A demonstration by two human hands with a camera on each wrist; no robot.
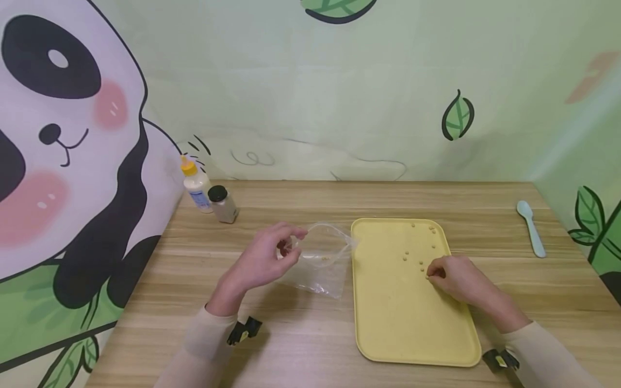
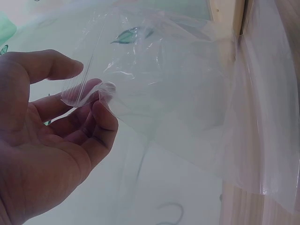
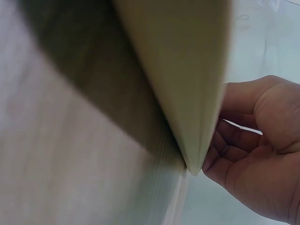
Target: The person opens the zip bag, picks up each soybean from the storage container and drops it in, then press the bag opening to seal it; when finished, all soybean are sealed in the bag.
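Observation:
A clear plastic zip bag [image 1: 317, 280] stands with its mouth spread on the table, left of the yellow tray [image 1: 388, 323]. My left hand [image 1: 267, 256] holds the bag's left edge. In the left wrist view, its curled fingers [image 2: 105, 124] grip the film near the zip strip. A few small beans [image 1: 326, 259] show inside the bag. Over the tray's right side, my right hand [image 1: 461, 277] pinches at a small round bean [image 1: 427, 277] with thumb and forefinger. Several more beans [image 1: 421, 263] lie scattered toward the tray's far right. The tray's edge hides the right fingertips in the right wrist view.
A white bottle with a yellow cap [image 1: 198, 188] and a black-lidded jar [image 1: 223, 206] stand at the back left. On the right lies a light blue spoon [image 1: 531, 229]. A printed wall [image 1: 339, 108] borders the table's back edge.

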